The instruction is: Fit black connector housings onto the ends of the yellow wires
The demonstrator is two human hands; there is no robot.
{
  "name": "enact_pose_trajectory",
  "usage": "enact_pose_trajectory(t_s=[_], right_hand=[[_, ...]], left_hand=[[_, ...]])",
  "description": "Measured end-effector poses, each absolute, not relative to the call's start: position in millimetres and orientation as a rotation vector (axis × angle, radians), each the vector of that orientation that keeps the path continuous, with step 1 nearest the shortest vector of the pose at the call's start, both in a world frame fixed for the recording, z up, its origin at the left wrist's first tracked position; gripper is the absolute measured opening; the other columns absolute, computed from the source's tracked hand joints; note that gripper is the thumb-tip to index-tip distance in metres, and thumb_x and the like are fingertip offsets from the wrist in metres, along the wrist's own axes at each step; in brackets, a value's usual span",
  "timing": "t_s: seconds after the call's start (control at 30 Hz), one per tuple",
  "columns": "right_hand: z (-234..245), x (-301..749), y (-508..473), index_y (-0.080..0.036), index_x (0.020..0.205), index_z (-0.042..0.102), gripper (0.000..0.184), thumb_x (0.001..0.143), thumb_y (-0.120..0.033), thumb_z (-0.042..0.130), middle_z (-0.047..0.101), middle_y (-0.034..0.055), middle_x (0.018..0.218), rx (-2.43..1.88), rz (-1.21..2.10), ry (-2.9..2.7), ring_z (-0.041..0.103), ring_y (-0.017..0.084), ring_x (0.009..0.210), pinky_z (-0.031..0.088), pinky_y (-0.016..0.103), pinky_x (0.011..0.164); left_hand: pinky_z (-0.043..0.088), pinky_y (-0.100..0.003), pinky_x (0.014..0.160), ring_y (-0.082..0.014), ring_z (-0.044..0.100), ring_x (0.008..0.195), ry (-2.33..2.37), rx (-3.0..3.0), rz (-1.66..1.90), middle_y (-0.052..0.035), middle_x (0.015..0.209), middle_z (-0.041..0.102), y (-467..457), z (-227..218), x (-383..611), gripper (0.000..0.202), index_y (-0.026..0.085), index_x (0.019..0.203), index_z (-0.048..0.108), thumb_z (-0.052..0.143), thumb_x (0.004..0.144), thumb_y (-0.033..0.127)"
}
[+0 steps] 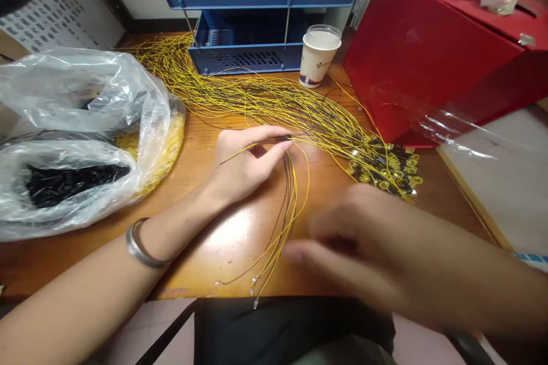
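Note:
My left hand [242,162] is closed in a pinch over the middle of the table, with thin yellow and black wires [293,182] between thumb and fingertips. A small dark piece shows at the pinch. The wires hang down to the table's front edge, where their small shiny ends [256,291] lie. My right hand [351,239] is to the right of these wires, smeared by motion; whether it holds anything does not show. Beyond both hands lies a long bundle of yellow and black wires [265,94], with clear yellowish caps [385,174] at its right end.
Open plastic bags [158,91] stand at left, one with small black parts [72,182] inside. A blue rack [257,60] and a paper cup [319,60] are at the back. A red box [419,57] stands on the right. The wooden table [192,256] ends close to my body.

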State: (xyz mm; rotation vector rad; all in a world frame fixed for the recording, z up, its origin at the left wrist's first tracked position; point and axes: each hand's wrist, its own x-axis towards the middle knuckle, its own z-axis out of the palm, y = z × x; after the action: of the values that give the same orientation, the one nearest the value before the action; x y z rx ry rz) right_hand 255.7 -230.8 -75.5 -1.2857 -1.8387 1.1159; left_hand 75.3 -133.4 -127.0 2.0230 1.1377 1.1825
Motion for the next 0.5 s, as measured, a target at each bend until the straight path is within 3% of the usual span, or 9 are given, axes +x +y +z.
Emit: enact_pose_trajectory(t_s=[0.1, 0.23, 0.5], right_hand=[[-83.1, 255.4, -193.8, -0.019, 0.047, 0.039, 0.062, 0.088, -0.059, 0.061, 0.034, -0.0037, 0.042, -1.425, 1.068, -2.193, 0.024, 0.008, 0.039, 0.013, 0.031, 0.043], [-105.9, 254.5, -155.3, -0.02, 0.056, 0.041, 0.063, 0.09, -0.073, 0.043, 0.044, -0.0012, 0.056, -1.532, 0.925, -1.855, 0.037, 0.01, 0.052, 0.025, 0.029, 0.05], [-135.6, 259.5, -151.5, -0.022, 0.068, 0.04, 0.045, 0.094, -0.055, 0.055, 0.029, -0.0063, 0.058, -1.199, 0.882, -1.403, 0.024, 0.009, 0.049, 0.018, 0.027, 0.048]], left_hand=[[0.06, -0.027, 0.068, -0.0159, 0.073, 0.072, 1.137, 1.981, 1.245, -0.0051, 0.092, 0.079, -124.9, -128.9, 77.6, 0.017, 0.019, 0.096, 0.077, 0.074, 0.082, 0.03], [0.06, -0.025, 0.072, -0.0163, 0.073, 0.077, 1.054, 2.0, 1.279, -0.0055, 0.09, 0.079, -116.5, -131.7, 85.8, 0.014, 0.015, 0.091, 0.076, 0.07, 0.083, 0.024], [0.054, -0.021, 0.061, -0.0112, 0.067, 0.058, 1.004, 2.198, 1.096, -0.0032, 0.078, 0.078, -122.8, -128.5, 81.2, 0.013, 0.014, 0.09, 0.077, 0.072, 0.081, 0.022]])
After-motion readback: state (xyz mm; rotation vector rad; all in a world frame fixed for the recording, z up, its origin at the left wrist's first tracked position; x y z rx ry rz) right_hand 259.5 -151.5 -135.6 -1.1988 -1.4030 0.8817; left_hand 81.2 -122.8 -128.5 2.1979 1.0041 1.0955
